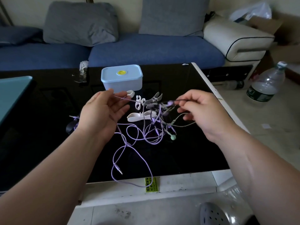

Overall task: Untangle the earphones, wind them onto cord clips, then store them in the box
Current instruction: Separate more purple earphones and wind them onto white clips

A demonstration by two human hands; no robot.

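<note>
Loose knot of earphones [154,127], mostly lilac cord with a grey-green set mixed in, hanging between and below the two hands and trailing onto the black tabletop [186,153]. One thin strand stretched taut from hand to hand. Palm up, the left hand [103,111] pinching that strand's end between thumb and forefinger, other fingers loose. Curled, the right hand [203,109] nipping the cord beside a lilac earbud [170,103], with the thick of the knot dangling just under its fingers. Below the left wrist, a long lilac loop running toward the near edge and ending in a jack plug [119,171]. Under the right hand, a mint earbud [173,137] low against the glass.

Likely very light, limp and thin; no shape of its own, apt to snag and tighten if tugged. Best taken near a free end, plug or bud, and fed back through the loops rather than pulled against the knot. Joints at plug and bud probably the weak spots, so gentle tension only. Untangling judged early; nothing wound yet.

White cord clips [139,116] lying just beyond the gap between the hands, partly behind the knot. Pale blue box [121,85], lid on, past the left hand's fingertips. Farther off, a blue sofa [154,51]; out to the right of the right hand, a water bottle [264,88] on the floor.
</note>
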